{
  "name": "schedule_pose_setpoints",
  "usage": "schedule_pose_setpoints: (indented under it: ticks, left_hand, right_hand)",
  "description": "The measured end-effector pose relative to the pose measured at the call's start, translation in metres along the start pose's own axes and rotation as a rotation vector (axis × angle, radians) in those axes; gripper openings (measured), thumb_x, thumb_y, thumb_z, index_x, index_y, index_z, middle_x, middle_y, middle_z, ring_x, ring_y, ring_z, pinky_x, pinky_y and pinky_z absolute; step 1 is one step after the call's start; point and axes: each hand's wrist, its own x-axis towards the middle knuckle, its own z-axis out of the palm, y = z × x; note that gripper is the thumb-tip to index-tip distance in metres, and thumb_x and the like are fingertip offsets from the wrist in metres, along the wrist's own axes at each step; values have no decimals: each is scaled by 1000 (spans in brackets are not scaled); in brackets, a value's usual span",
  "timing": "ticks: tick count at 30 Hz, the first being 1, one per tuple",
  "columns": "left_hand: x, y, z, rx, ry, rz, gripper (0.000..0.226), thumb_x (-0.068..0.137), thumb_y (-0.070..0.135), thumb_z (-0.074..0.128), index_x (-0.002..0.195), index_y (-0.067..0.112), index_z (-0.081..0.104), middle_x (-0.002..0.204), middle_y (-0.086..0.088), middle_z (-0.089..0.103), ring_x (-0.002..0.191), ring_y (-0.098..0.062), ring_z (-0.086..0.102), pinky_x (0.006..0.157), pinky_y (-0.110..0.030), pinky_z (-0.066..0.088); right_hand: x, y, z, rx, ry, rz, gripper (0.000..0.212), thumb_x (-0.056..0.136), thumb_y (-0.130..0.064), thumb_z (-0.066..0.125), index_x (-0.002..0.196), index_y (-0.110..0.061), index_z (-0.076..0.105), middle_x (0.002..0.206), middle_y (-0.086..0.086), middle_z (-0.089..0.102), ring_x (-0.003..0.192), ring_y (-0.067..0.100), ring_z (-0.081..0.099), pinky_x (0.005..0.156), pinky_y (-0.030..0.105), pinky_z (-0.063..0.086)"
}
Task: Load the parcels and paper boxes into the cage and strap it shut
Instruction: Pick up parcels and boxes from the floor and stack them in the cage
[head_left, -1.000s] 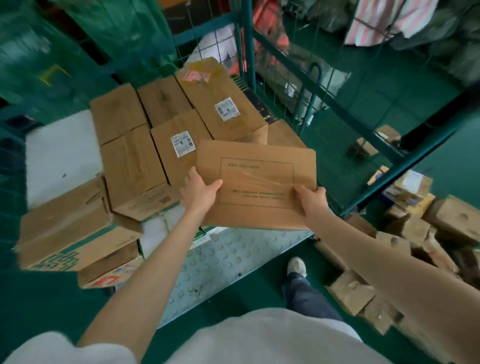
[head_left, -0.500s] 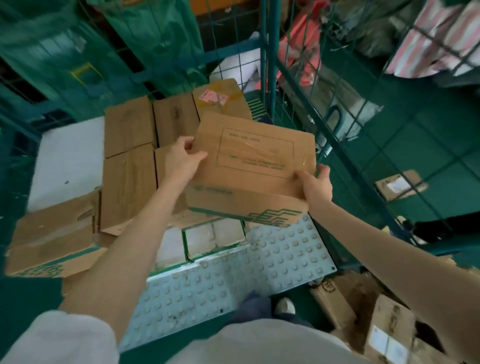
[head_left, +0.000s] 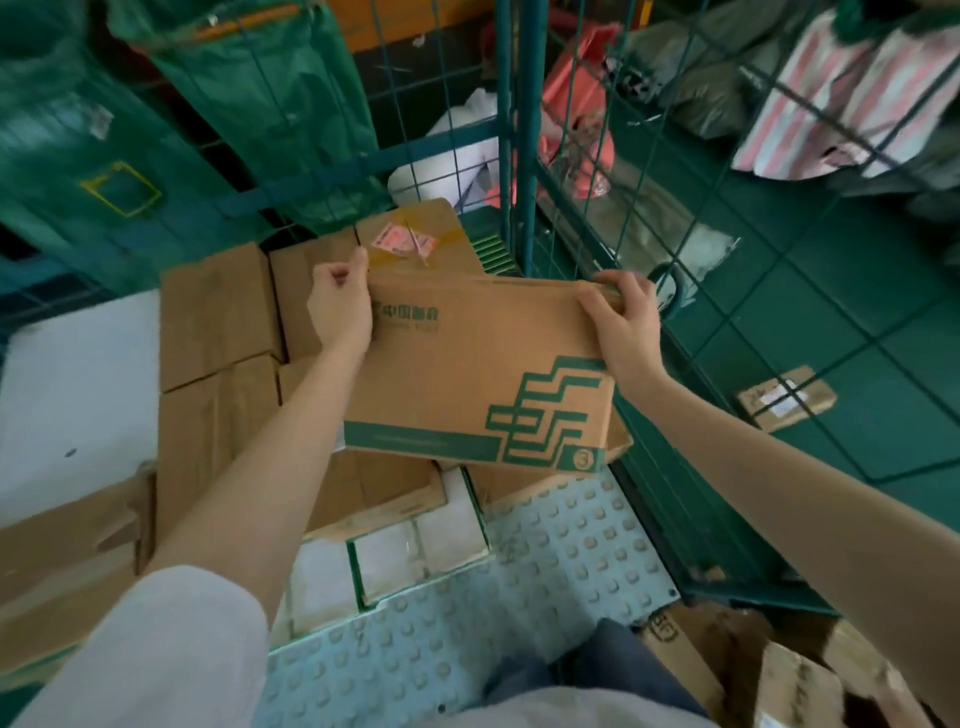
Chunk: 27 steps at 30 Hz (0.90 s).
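A brown paper box with green stripe print (head_left: 467, 384) is tipped on edge inside the green wire cage (head_left: 514, 156), its printed side facing me. My left hand (head_left: 340, 306) grips its top left corner. My right hand (head_left: 626, 317) curls over its top right corner beside the cage's right wall. It stands over several brown boxes (head_left: 218, 306) stacked on the cage floor, among them one with a pink label (head_left: 410, 234) behind it.
The studded grey cage floor (head_left: 561, 561) shows in front of the stack. A white slab (head_left: 67, 379) lies at the left. Loose parcels (head_left: 784, 397) lie on the green floor outside the right mesh, with more boxes (head_left: 779, 675) by my feet.
The box has moved deeper into the cage and tipped up onto its edge, its green-printed side now toward me. Both hands shifted from its sides to its top corners.
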Motion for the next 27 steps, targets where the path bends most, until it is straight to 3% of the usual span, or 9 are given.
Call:
schedule_pose_setpoints:
  ticks: [2, 4, 6, 10, 12, 16, 18, 21, 27]
  left_hand:
    - [-1, -3, -1, 4, -89, 35, 37, 101, 46, 47, 122, 16, 50, 114, 3, 55, 111, -18, 54, 75, -15, 37]
    - [-8, -17, -2, 94, -220, 15, 57, 100, 50, 46, 144, 13, 37, 136, -2, 50, 127, -21, 47, 92, -20, 35]
    - [-21, -43, -1, 139, -243, -63, 68, 96, 55, 50, 145, 11, 35, 142, -4, 48, 129, -24, 49, 94, -27, 38]
    - [-50, -73, 17, 167, 102, -264, 103, 82, 64, 64, 152, 2, 20, 155, -15, 28, 142, -34, 30, 112, -48, 34]
    - [-67, -71, 32, -42, 222, -402, 109, 81, 56, 72, 154, 4, 10, 157, -15, 20, 142, -32, 28, 114, -47, 33]
    - [-86, -69, 58, -518, 286, -459, 114, 80, 39, 80, 156, 15, -3, 151, -8, 38, 134, -24, 45, 113, -42, 39]
    - [-91, -67, 68, -574, 207, -507, 111, 80, 36, 80, 154, 20, 0, 147, -5, 44, 129, -23, 49, 112, -45, 40]
    - [-106, -54, 93, -496, -112, -528, 80, 86, 31, 75, 145, 22, 22, 142, -3, 50, 123, -23, 55, 107, -52, 44]
    - [-123, -38, 132, -259, -448, -457, 99, 84, 40, 76, 156, 38, 7, 154, 7, 38, 139, -20, 40, 114, -51, 33]
  right_hand:
    - [12, -2, 4, 61, 26, 35, 25, 92, -46, 62, 101, -22, 62, 104, -4, 56, 96, 12, 53, 84, 30, 45]
    - [27, -5, 4, 116, 47, 94, 27, 92, -47, 62, 94, -20, 60, 86, -7, 56, 81, 10, 53, 73, 29, 46]
    - [43, -3, 3, 138, 60, 128, 29, 91, -50, 63, 88, -22, 58, 81, -7, 54, 76, 10, 52, 70, 31, 46]
    - [56, 3, -2, 157, 19, 160, 32, 81, -59, 66, 84, -28, 56, 91, -2, 60, 84, 17, 59, 76, 39, 53]
    - [57, 5, -5, 161, -17, 180, 35, 79, -57, 70, 92, -26, 57, 101, 2, 62, 90, 19, 62, 76, 38, 56]
    - [59, 13, -18, 198, -31, 207, 34, 82, -51, 72, 97, -25, 55, 106, 3, 61, 91, 19, 61, 74, 35, 56]
    - [54, 18, -24, 238, -17, 219, 34, 85, -46, 71, 102, -23, 54, 105, 1, 59, 89, 17, 60, 72, 34, 56]
    - [44, 31, -32, 280, 21, 224, 40, 83, -44, 73, 109, -23, 52, 111, 1, 61, 94, 16, 63, 79, 36, 57]
    - [26, 58, -54, 369, 151, 369, 62, 87, -32, 73, 140, -19, 44, 126, -3, 57, 112, 16, 58, 105, 39, 47]
